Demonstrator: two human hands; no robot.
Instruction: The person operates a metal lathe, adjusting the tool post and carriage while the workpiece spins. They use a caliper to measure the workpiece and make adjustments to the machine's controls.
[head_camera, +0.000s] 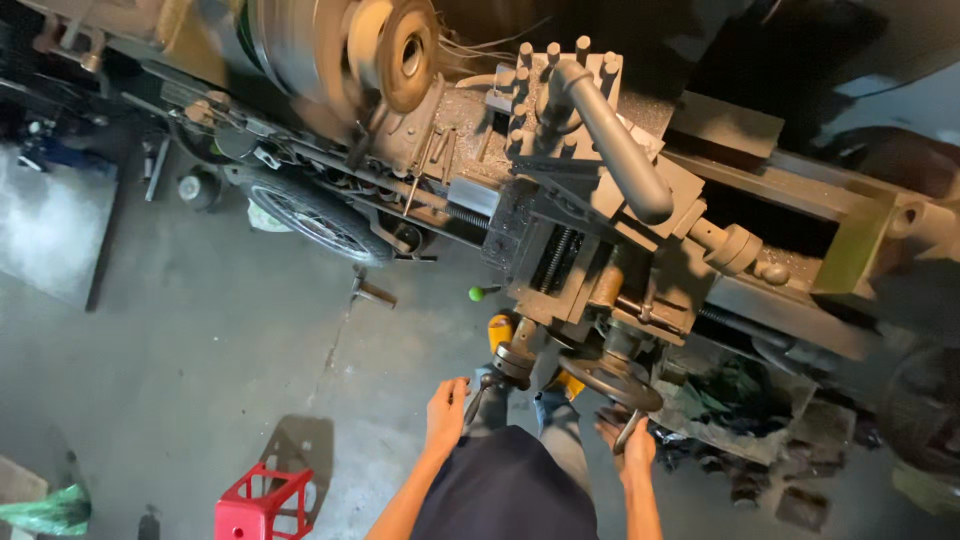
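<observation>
Left hand (445, 408) closed on the small crank (505, 368) at the lathe (600, 200) carriage's near edge. Right hand (628, 440) grips the handwheel (612, 380) handle just beside it. Chuck (350, 45) at the lathe's far left end; red stool (263, 503) on the floor (200, 330).

Both forearms are left bare, no sleeves or gloves seen. No watch, ring or band is made out on the left hand (445, 410) or the right hand (627, 443). A dark navy garment is worn over the torso, seen as a rounded mass at the bottom of the view. Blue-grey jeans are worn below it. Footwear is hidden by the machine parts.
</observation>
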